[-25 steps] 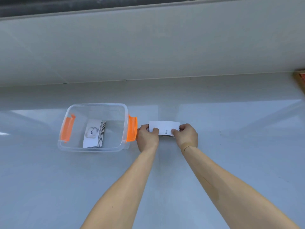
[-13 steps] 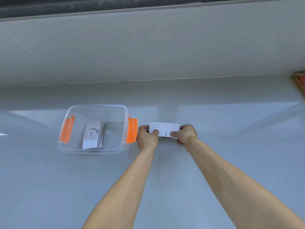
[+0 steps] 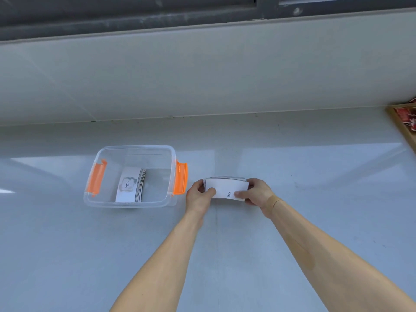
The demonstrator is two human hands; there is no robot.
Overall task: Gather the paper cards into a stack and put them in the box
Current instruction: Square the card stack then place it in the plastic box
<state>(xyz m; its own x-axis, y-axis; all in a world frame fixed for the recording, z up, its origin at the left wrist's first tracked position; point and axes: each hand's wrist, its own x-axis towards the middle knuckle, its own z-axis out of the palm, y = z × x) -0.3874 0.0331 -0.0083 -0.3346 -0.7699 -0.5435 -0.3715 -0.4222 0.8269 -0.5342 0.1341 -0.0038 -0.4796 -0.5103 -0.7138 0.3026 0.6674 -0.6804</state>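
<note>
A stack of white paper cards [image 3: 226, 187] is held between both hands just right of the box. My left hand [image 3: 199, 195] grips its left end and my right hand [image 3: 256, 193] grips its right end, thumbs on top. The top card bows slightly and shows small print near its lower edge. The clear plastic box [image 3: 132, 204] with orange latches [image 3: 181, 180] sits open to the left. Inside it lies another stack of cards [image 3: 131, 185], the top one reading "love".
The pale grey table [image 3: 112, 255] meets a light wall [image 3: 202, 75] at the back. A wooden tray [image 3: 403, 124] with red items pokes in at the far right edge.
The hands have kept hold of the card stack near the box's right latch, and the stack now looks tilted up a little, with its far edges showing.
</note>
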